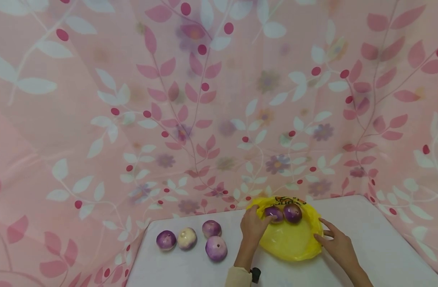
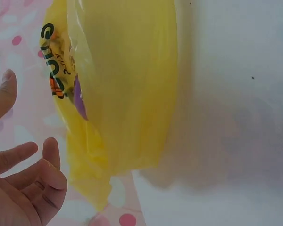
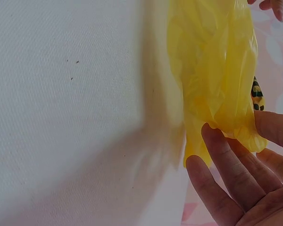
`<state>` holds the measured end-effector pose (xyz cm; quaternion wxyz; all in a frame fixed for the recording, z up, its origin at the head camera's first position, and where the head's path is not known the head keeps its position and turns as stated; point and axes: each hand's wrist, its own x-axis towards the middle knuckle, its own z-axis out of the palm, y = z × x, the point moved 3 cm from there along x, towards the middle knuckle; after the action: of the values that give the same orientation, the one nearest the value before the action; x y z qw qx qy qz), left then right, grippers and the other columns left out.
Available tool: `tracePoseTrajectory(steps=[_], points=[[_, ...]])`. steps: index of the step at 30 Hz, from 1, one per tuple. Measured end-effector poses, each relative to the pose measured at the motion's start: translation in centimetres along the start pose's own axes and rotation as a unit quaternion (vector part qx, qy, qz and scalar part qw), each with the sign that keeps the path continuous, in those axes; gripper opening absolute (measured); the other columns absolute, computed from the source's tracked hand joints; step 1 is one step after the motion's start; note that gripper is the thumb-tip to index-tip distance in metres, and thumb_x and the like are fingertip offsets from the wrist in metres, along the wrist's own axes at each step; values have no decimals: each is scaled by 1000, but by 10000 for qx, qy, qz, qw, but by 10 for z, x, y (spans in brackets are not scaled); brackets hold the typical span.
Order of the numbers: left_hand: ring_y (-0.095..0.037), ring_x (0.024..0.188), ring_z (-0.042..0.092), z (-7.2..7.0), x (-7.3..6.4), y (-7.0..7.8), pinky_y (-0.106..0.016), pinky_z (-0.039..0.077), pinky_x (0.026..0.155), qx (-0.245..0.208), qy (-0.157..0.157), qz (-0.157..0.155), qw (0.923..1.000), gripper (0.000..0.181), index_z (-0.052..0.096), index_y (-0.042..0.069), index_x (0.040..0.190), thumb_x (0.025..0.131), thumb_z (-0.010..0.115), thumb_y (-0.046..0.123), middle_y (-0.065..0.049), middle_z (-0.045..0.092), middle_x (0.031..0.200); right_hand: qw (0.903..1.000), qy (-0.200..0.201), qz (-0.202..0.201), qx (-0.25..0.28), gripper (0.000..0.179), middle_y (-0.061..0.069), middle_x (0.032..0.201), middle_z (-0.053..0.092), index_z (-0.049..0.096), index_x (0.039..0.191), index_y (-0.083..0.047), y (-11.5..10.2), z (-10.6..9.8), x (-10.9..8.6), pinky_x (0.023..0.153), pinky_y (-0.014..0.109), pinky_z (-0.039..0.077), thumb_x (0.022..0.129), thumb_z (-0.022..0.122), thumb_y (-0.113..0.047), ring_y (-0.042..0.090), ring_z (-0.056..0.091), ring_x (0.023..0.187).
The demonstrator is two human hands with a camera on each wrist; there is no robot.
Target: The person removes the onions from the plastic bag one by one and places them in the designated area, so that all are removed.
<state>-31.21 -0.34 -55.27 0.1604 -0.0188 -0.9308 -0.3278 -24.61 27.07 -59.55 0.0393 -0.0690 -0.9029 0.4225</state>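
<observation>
A yellow plastic bag (image 1: 291, 239) with dark printed lettering stands on the table, its mouth spread wide. Inside, at the far side, lie two shiny round purple vegetables, one on the left (image 1: 271, 213) and one on the right (image 1: 292, 213). My left hand (image 1: 253, 227) reaches over the bag's left rim, its thumb overlapping the left vegetable; the left wrist view shows thumb and fingers apart, holding nothing. At the right rim my right hand (image 1: 337, 243) holds the bag's edge, thumb on one side and fingers (image 3: 226, 165) on the other.
Left of the bag, several similar vegetables rest on the white table (image 1: 183, 271): a purple one (image 1: 166, 240), a mostly white one (image 1: 187, 238), and two close together, far (image 1: 212, 229) and near (image 1: 216, 248). A pink floral curtain (image 1: 219, 119) hangs behind the table.
</observation>
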Motion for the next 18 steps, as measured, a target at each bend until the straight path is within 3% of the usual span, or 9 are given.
tracePoseTrajectory(steps=[10,18], points=[[-18,74,62,18,11,-1,-34,51,64,-491,-173,-291,9982,60,71,5,102,69,84,54,-6,70,91,9999,-16,109,-73,74,32,116,63,41,145,0,1,0,-2,69,44,57,89,73,-37,49,61,104],[-12,62,46,28,17,3,-28,39,55,-473,-502,-545,9961,51,66,6,92,69,88,46,4,53,72,9999,-1,100,-59,74,33,117,62,41,145,-1,0,-1,-1,70,45,57,88,74,-35,49,61,104]])
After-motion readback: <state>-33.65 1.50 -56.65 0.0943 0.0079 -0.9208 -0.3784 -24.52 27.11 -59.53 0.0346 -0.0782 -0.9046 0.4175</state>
